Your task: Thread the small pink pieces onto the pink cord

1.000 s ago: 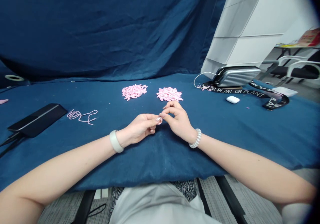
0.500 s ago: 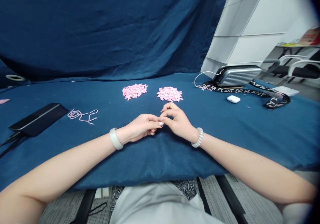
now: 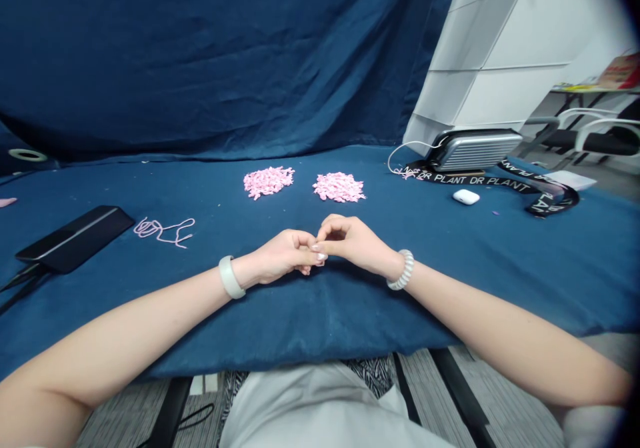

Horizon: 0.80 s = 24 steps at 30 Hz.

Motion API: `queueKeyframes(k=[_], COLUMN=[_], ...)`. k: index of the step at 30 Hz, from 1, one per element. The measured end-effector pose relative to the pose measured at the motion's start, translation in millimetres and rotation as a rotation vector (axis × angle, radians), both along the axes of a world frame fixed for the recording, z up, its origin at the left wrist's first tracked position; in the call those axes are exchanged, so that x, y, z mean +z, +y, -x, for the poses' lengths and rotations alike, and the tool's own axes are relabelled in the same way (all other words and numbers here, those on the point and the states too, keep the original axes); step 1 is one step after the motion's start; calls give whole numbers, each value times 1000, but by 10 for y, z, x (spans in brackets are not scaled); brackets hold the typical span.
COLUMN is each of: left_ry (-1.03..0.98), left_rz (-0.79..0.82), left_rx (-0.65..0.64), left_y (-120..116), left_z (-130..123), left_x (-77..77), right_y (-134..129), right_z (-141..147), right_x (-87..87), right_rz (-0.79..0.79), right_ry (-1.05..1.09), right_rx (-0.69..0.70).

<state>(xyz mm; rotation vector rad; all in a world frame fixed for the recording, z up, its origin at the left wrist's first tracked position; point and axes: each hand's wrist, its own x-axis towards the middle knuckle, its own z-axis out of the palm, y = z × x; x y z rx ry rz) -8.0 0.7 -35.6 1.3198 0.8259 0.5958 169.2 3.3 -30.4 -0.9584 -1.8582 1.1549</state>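
My left hand (image 3: 285,256) and my right hand (image 3: 353,240) meet fingertip to fingertip above the blue cloth, near the front middle. Both are closed in a pinch. Whatever lies between the fingertips is too small or too hidden to make out. Beyond the hands are two piles of small pink pieces, a left pile (image 3: 269,182) and a right pile (image 3: 339,187). The right pile is the nearer one to my right hand. A tangled pink cord (image 3: 163,230) lies off to the left.
On the left is a black device (image 3: 77,238) with cables. At the back right stand a silver ribbed case (image 3: 477,150) with a white cable and a black lettered strap (image 3: 480,181). A small white case (image 3: 466,197) sits in front of the strap.
My right hand has turned slightly, and its raised fingers have come down and curled in toward the left fingertips. My left hand has hardly moved.
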Motion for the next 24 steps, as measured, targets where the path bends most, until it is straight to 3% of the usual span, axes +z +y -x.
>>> queueKeyframes(k=[3, 5, 11, 17, 24], left_ry=[-51, -67, -75, -38, -35], left_rz=[15, 20, -30, -126, -168], left_rx=[10, 51, 82, 40, 85], left_y=[-19, -39, -67, -68, -80], left_z=[-9, -24, -40, -24, -28], left_x=[1, 12, 3, -33, -10], right_y=[35, 64, 62, 20, 45], right_z=[-41, -80, -125, -77, -76], right_x=[17, 32, 73, 64, 56], right_rz=[106, 88, 46, 166, 299], right_ry=[36, -18, -221, -104, 11], right_rx=[-11, -1, 241, 291, 257])
